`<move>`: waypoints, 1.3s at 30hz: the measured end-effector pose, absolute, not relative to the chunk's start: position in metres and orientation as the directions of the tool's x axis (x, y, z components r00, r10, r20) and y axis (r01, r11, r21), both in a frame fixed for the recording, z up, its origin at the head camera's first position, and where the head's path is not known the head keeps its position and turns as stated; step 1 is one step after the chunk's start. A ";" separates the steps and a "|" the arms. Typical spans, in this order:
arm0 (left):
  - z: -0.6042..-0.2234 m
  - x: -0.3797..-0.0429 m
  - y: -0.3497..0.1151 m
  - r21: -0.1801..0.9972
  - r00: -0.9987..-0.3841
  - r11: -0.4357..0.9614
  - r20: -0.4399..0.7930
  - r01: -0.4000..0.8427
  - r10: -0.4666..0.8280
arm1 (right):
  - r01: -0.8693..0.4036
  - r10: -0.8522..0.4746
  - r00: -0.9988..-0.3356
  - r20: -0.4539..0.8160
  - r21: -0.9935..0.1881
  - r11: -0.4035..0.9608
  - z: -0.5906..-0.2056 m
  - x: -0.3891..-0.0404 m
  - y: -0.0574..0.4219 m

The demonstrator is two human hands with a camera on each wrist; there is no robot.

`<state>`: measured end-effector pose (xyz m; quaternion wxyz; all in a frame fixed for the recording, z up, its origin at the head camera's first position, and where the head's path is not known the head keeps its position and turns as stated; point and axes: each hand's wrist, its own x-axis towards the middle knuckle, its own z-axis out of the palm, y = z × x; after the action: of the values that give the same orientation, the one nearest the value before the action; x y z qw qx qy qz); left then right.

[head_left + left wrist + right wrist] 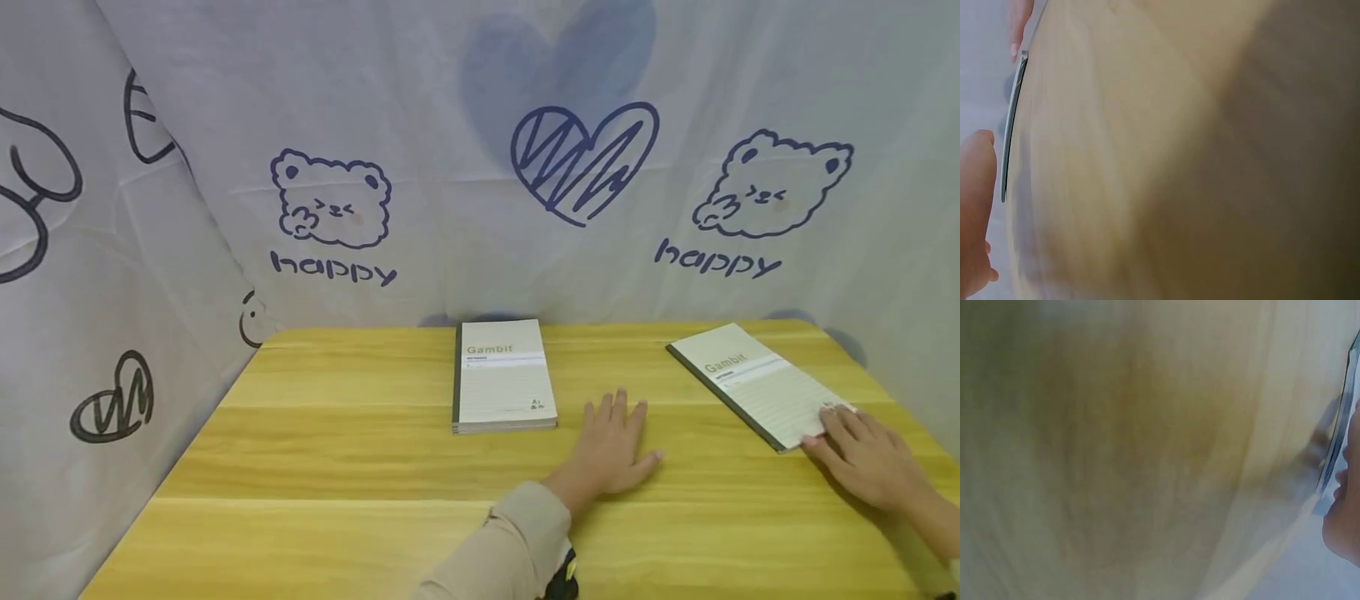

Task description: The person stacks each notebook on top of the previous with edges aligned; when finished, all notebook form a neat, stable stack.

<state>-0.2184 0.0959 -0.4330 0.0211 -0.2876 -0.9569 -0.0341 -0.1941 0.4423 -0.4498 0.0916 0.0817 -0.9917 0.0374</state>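
My right hand (870,458) grips the near right corner of a notebook (753,379), its fingertips on the cover and its thumb at the near edge. This notebook has a pale lined cover marked "Gambit" and a dark spine, and lies at a slant on the right. Between it and a stack of similar notebooks (504,379), my left hand (609,450) is spread palm down with nothing in it. Both hands show only in part at the edges of the wrist views, where the slanted notebook (1013,128) appears edge-on.
The wooden table (315,467) stands against a white cloth backdrop (450,208) printed with bears and hearts. Another cloth hangs along the left side. A small black and yellow thing (562,579) shows beside the left sleeve.
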 end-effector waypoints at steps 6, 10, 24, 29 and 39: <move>-0.438 -0.218 0.111 0.112 -0.848 0.841 0.021 0.529 0.530 | -0.161 -0.151 -0.983 0.106 -0.084 0.983 -0.450 -0.195 0.447; -0.436 -0.218 0.121 0.123 -0.846 0.840 -0.007 0.529 0.534 | -0.172 -0.162 -0.984 0.081 -0.141 0.975 -0.449 -0.198 0.444; -0.440 -0.215 0.140 0.080 -0.810 0.813 -0.069 0.577 0.582 | -0.309 -0.267 -0.948 0.171 -0.308 0.900 -0.447 -0.192 0.412; -0.436 -0.214 0.143 0.060 -0.802 0.805 -0.071 0.591 0.594 | -0.309 -0.276 -0.951 0.142 -0.354 0.883 -0.445 -0.189 0.398; -0.437 -0.217 0.148 -0.003 -0.757 0.758 -0.047 0.653 0.652 | -0.345 -0.302 -0.938 0.169 -0.383 0.857 -0.442 -0.189 0.371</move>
<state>-0.2170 0.1482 -0.4368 -0.0214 -0.3479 -0.9372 0.0096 -0.1885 0.3705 -0.4425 0.0515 0.1679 -0.9622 0.2081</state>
